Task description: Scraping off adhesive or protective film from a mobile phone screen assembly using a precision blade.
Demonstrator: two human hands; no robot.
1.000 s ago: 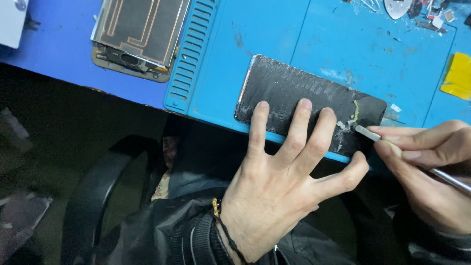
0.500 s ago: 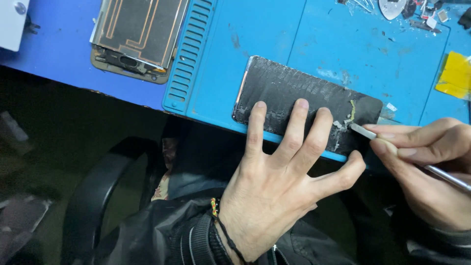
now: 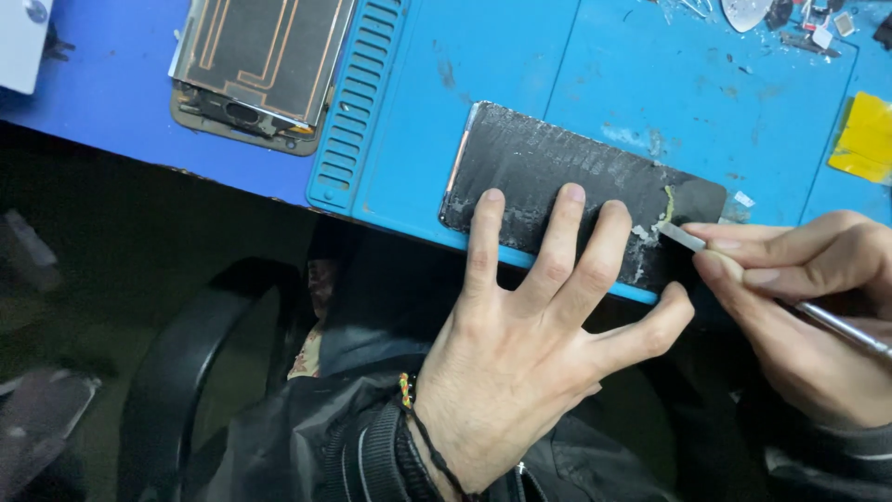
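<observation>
My left hand (image 3: 520, 363) lies flat, fingers spread toward twelve o'clock; my right hand (image 3: 799, 307) pinches shut, pointing to nine o'clock.

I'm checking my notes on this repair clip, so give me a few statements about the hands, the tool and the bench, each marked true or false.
1. The left hand presses spread fingers on the dark panel. True.
2. The right hand is empty. False: it holds a thin metal scraping tool, its tip at the panel's right end.
3. The panel lies on a blue work mat. True.
4. A yellow piece sits at the far left. False: it is at the right edge.
5. A second opened device lies at the upper left. True.
</observation>
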